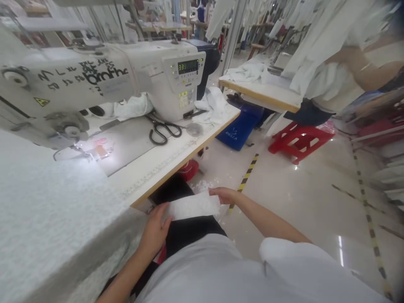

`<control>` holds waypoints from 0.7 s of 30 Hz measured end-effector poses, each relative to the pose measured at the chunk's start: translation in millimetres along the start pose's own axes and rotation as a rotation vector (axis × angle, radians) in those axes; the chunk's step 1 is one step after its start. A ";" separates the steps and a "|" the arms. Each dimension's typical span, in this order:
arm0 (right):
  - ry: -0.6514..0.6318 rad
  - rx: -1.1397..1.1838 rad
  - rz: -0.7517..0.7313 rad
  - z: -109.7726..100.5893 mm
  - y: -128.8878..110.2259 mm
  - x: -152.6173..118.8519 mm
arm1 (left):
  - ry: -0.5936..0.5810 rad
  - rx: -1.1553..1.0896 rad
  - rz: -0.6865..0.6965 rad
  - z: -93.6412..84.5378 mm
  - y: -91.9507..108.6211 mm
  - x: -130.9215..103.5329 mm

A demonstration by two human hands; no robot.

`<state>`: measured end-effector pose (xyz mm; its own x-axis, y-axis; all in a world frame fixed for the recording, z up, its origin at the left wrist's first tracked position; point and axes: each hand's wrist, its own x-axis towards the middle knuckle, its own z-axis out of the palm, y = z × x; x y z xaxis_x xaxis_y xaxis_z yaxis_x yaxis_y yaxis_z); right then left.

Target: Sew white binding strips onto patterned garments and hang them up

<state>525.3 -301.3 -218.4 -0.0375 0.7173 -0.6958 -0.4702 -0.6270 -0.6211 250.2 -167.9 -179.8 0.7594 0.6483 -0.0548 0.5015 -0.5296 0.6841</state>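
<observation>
A white fabric strip is stretched level above my lap, below the table edge. Its left end is gripped by my left hand, thumb on top. The right end is pinched in the fingers of my right hand. A large pale textured cloth covers the left side of the table and hangs over the edge beside my left arm. The sewing machine stands above it, with its needle area lit.
Black scissors lie on the machine table, near a bundle of white cloth. To the right are another table, a blue bag and a red stool with a person seated on it.
</observation>
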 end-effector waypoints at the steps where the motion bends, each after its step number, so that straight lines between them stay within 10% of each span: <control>1: 0.012 0.012 -0.005 0.4 0.0 0.3 | -0.008 0.018 0.042 3.0 6.4 5.0; 13: 0.199 -0.042 -0.101 16.8 12.2 16.0 | -0.102 0.010 0.230 12.1 26.9 12.8; 21: 0.274 -0.235 -0.099 14.8 14.9 17.5 | -0.294 -0.235 0.060 -4.6 9.1 2.5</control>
<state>504.6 -293.6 -234.5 0.2503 0.6900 -0.6792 -0.2436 -0.6340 -0.7339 254.8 -168.6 -170.4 0.8881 0.4173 -0.1927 0.3699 -0.4002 0.8385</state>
